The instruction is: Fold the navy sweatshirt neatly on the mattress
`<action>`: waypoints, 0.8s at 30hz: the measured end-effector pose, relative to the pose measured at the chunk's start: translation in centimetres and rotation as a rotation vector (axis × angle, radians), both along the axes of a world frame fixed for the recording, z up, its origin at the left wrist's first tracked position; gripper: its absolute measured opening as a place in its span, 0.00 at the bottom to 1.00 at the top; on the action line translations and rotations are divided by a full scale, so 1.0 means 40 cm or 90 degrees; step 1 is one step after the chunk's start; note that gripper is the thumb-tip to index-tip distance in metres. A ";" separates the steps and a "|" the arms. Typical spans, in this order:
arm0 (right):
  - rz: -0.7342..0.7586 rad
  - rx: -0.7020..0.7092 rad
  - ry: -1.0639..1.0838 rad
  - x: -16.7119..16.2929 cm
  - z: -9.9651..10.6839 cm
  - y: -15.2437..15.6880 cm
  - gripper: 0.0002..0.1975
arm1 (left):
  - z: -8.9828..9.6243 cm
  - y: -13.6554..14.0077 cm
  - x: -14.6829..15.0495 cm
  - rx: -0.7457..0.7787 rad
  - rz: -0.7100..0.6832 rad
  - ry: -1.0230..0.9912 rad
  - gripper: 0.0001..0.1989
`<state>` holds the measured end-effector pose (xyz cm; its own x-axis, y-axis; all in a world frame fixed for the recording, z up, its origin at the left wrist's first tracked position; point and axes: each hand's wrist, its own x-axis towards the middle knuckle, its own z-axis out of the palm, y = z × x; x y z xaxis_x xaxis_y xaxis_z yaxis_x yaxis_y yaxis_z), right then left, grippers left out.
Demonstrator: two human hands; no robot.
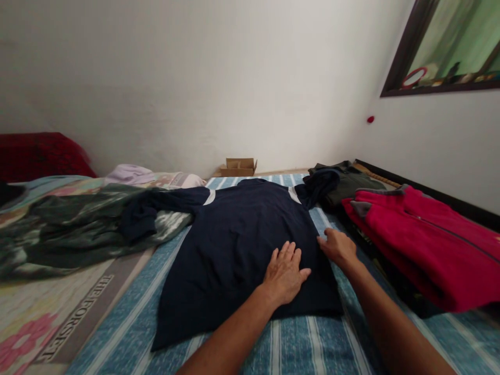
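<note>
A dark navy long-sleeved shirt [234, 245] with white shoulder patches lies spread on the bed, its collar toward the wall. Its left-side sleeve is bent and rests over a dark green patterned garment; the other sleeve reaches onto dark clothes at the right. My left hand [286, 273] lies flat on the lower right part of the shirt, fingers outstretched. At the shirt's right side edge is my right hand [339, 247], its fingers curled in and pinching the edge.
Red folded clothing [425, 239] is stacked on darker garments at the right. The green patterned garment [70, 224] and a pale lilac cloth [130, 174] lie left. A cardboard box [238, 167] stands by the wall. Blue striped sheet [128, 317] covers the bed.
</note>
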<state>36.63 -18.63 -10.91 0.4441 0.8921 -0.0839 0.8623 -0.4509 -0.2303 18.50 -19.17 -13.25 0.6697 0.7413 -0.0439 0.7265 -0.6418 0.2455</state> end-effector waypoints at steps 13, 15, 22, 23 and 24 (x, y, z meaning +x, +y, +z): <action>-0.070 0.010 0.070 0.002 -0.056 0.065 0.16 | -0.023 -0.005 0.004 -0.012 0.010 0.002 0.32; -0.075 0.020 0.065 0.010 -0.060 0.060 0.16 | -0.024 -0.006 0.005 -0.011 0.012 0.003 0.31; -0.063 0.010 0.066 0.027 -0.071 0.058 0.15 | -0.021 -0.009 0.006 -0.013 0.012 0.009 0.31; -0.064 0.010 0.069 0.029 -0.071 0.062 0.16 | -0.020 -0.009 0.006 -0.013 0.012 0.010 0.31; -0.064 0.009 0.073 0.031 -0.070 0.068 0.17 | -0.019 -0.010 0.006 -0.012 0.012 0.010 0.31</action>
<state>37.87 -15.91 -13.71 0.5196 0.8450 -0.1262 0.7806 -0.5296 -0.3319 18.75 -19.55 -14.03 0.6542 0.7532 -0.0685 0.7429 -0.6229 0.2451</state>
